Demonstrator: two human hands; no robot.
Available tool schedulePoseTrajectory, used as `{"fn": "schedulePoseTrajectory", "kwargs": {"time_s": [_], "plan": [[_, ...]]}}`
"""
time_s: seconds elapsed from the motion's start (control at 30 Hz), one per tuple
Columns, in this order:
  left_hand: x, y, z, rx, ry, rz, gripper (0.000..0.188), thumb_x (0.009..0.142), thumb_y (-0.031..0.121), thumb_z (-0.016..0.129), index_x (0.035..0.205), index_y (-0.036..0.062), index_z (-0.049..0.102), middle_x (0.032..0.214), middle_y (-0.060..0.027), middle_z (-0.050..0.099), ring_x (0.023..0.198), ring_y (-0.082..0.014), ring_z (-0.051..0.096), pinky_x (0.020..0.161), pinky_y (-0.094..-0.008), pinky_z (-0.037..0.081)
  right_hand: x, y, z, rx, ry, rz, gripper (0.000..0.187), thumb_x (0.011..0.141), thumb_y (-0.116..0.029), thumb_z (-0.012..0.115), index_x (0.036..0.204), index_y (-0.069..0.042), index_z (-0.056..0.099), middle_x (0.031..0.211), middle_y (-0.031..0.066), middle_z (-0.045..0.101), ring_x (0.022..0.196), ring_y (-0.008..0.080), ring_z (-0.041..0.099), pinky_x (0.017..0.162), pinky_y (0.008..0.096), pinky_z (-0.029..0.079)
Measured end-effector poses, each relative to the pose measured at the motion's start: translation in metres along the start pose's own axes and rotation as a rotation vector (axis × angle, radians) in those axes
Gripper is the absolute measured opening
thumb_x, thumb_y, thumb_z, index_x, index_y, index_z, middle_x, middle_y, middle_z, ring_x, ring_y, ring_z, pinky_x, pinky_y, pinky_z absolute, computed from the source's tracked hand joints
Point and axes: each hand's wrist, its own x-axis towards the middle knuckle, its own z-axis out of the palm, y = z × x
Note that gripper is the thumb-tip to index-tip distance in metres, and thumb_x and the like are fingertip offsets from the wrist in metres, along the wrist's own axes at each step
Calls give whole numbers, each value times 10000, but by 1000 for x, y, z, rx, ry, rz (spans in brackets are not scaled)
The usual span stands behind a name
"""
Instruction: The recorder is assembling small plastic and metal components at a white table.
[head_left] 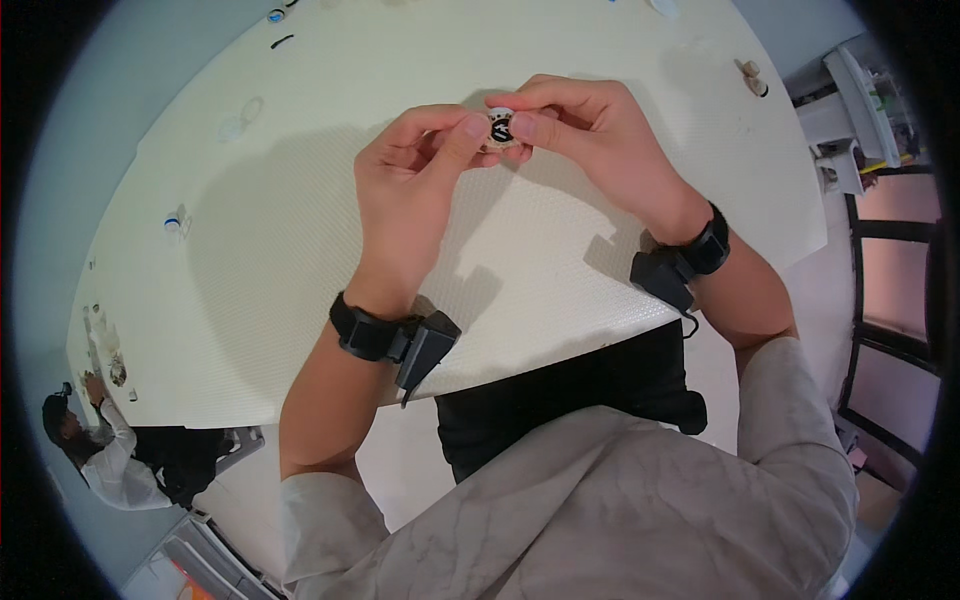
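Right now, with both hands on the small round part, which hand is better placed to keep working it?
Probably the right hand: its fingertips sit on top of the round part, while the left hand pinches it from the side, steadying it.

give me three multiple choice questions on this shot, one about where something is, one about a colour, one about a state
1. Where is the small round part?
A. Lying on the floor
B. Pinched between the fingertips of both hands above the table
C. Resting at the table's near edge

2. What colour are the wrist bands?
A. Black
B. Red
C. Yellow

3. How is the left hand set?
A. Flat and open on the table
B. Hanging at the person's side
C. Fingers curled, thumb pressed to the round part

Key:
1 B: the left hand and right hand meet around the part over the white table.
2 A: both wrists carry black straps with black units.
3 C: its thumb reaches up to the part, other fingers folded.
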Motion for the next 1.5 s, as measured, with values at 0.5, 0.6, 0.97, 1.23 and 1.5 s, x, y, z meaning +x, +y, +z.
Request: {"fn": "schedulePoseTrajectory", "kwargs": {"time_s": [0.5, 0.6, 0.97, 1.23, 1.5], "plan": [[-8, -2, 0, 182, -75, 166, 299, 863, -29, 741, 1142, -20, 634, 1099, -76, 680, 1014, -158, 675, 908, -308, 560, -6, -1, 17, 62, 142, 59, 276, 986, -221, 671, 1155, -9, 724, 936, 73, 746, 805, 106, 687, 760, 237, 556], [-8, -8, -3, 215, -104, 212, 296, 865, -41, 733, 1142, -29, 631, 1111, -79, 661, 1018, -167, 678, 911, -311, 562, -6, 4, 17, 21, 172, -19, 272, 987, -251, 672, 1097, -10, 739, 894, 63, 740, 781, 102, 680, 732, 227, 547], [-12, -1, 3, 190, -87, 128, 207, 898, 11, 732, 1088, -18, 654, 1062, -70, 682, 990, -150, 675, 896, -299, 549, -7, 2, 17, 99, 162, 103, 258, 999, -244, 656, 1052, -6, 740, 880, 46, 718, 765, 88, 647, 700, 219, 518], [-6, -1, -6, 12, 46, -7, 134, 962, 102, 695, 1013, -21, 693, 996, -100, 733, 906, -145, 684, 889, -302, 553, -7, 4, 21, 6, 128, 40, 301, 950, -210, 716, 1173, -8, 723, 913, 80, 745, 802, 98, 684, 729, 222, 540], [-6, 0, -7, -40, 4, -1, 162, 958, 100, 699, 1065, -21, 706, 1016, -107, 736, 933, -141, 684, 895, -299, 555, -6, -5, 13, -61, 26, 66, 314, 978, -74, 649, 1287, -21, 664, 955, 59, 727, 870, 106, 690, 828, 243, 545]]}}
